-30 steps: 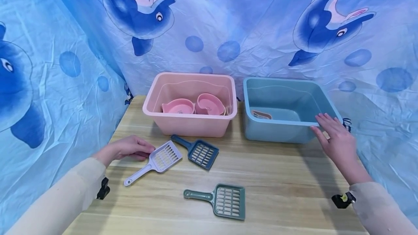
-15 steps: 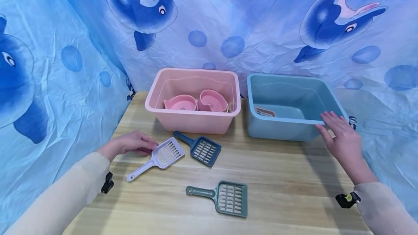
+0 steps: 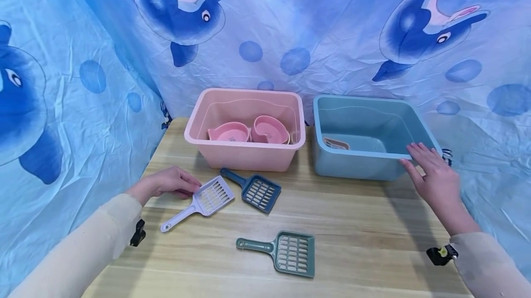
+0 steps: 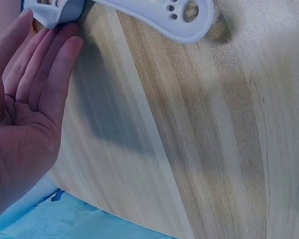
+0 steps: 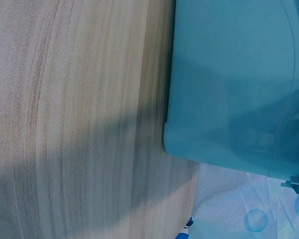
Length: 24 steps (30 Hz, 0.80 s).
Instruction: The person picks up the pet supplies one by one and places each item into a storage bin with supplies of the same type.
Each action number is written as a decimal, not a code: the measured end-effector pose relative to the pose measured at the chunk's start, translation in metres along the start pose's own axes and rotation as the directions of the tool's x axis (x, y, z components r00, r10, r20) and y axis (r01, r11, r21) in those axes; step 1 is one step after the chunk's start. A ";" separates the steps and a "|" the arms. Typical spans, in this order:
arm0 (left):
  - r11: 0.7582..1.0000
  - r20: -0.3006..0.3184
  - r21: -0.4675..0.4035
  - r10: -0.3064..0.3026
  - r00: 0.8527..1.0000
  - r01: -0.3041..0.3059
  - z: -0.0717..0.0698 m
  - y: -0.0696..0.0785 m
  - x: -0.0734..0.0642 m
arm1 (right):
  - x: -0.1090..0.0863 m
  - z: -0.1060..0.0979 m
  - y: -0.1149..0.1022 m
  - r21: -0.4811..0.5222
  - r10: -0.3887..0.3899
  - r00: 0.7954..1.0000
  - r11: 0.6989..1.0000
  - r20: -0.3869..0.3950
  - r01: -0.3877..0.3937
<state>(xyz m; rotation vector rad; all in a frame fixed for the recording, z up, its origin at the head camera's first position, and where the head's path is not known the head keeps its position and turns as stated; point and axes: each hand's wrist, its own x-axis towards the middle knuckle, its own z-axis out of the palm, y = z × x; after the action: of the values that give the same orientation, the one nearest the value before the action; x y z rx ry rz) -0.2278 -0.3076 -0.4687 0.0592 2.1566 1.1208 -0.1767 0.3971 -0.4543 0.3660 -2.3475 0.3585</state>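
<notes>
My left hand [image 3: 176,182] is at the left of the table, its thumb and fingertips pinching the side edge of a lavender litter scoop [image 3: 203,209]. In the left wrist view the thumb lies over the scoop's edge with the fingers beneath, and the scoop's handle [image 4: 177,20] ends in a holed tip. My right hand [image 3: 435,176] rests on the front right corner of a blue bin [image 3: 352,165], fingers straight over the rim. The right wrist view shows mostly the bin's side [image 5: 234,89]. Beside the lavender scoop lies a dark blue litter scoop [image 3: 261,193]; a green one [image 3: 293,254] is nearer the front.
A pink bin [image 3: 244,156] stands at the back, left of the blue one, with pink bowls [image 3: 269,130] inside. The blue bin holds a small scoop with a brownish-pink rim [image 3: 344,145]. A dolphin-printed curtain [image 3: 290,21] closes off the back and sides of the wooden table [image 3: 365,238].
The head view has shifted slightly, so everything appears a little to the right of where it was a second ago. Both hands keep their places on the scoop and the bin.
</notes>
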 end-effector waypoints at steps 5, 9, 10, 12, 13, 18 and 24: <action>1.000 -0.037 0.020 0.010 0.999 -0.009 0.002 0.001 0.000 | 0.001 0.000 -0.001 0.000 0.008 1.000 1.000 0.002 -0.008; 0.999 -0.072 0.041 0.013 0.997 -0.010 0.005 0.002 0.002 | 0.003 -0.002 -0.002 -0.004 0.018 1.000 1.000 0.012 -0.018; 0.999 -0.077 0.052 0.017 0.997 -0.013 0.005 0.002 0.002 | 0.003 -0.002 -0.002 -0.004 0.022 1.000 1.000 0.015 -0.022; 0.998 -0.094 0.058 0.010 0.995 -0.005 0.006 0.002 0.002 | 0.003 -0.002 -0.002 -0.004 0.028 0.999 1.000 0.020 -0.028; 0.998 -0.104 0.056 0.005 0.995 0.000 0.007 0.002 0.003 | 0.003 -0.002 -0.002 -0.003 0.031 0.999 1.000 0.021 -0.031; 0.999 -0.117 0.053 0.019 0.993 -0.013 0.008 0.000 0.003 | 0.002 -0.002 -0.002 0.006 0.031 0.999 0.999 0.018 -0.031; 0.999 -0.126 0.036 0.037 0.991 -0.033 0.011 -0.002 0.002 | 0.002 -0.002 -0.003 0.004 0.031 0.999 0.999 0.020 -0.032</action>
<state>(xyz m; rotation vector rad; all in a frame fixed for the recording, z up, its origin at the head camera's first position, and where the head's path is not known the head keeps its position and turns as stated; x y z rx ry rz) -0.2220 -0.3010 -0.4756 0.0420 2.2956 1.1351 -0.1762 0.3947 -0.4513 0.3365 -2.3745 0.3766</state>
